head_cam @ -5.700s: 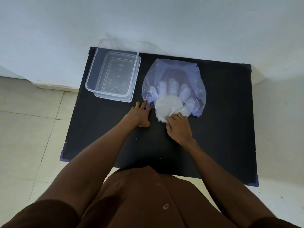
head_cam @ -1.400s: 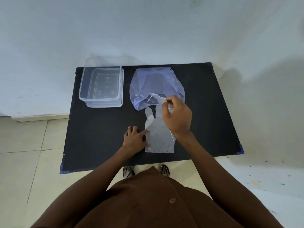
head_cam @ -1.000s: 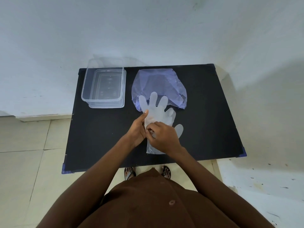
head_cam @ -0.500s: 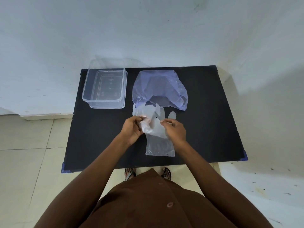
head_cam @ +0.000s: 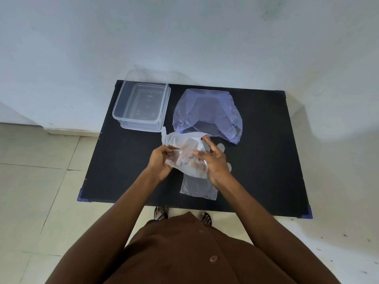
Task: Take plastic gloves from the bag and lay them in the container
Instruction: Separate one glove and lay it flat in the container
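Observation:
A clear plastic glove (head_cam: 185, 149) is lifted off the black table (head_cam: 266, 160), crumpled between both hands. My left hand (head_cam: 161, 166) pinches its left side and my right hand (head_cam: 214, 162) grips its right side. Under my hands another clear glove (head_cam: 198, 188) lies flat on the table, its fingertips showing past my right hand. The bluish plastic bag (head_cam: 207, 113) lies slack behind the gloves, its mouth toward me. The clear rectangular container (head_cam: 141, 107) stands at the table's back left with nothing in it.
A white wall runs behind the table. Tiled floor lies to the left and front. My sandalled feet (head_cam: 162, 213) stand at the table's near edge.
Since a second ago, both hands have picked the top glove up off the flat one and bunched it between them, slightly toward the left.

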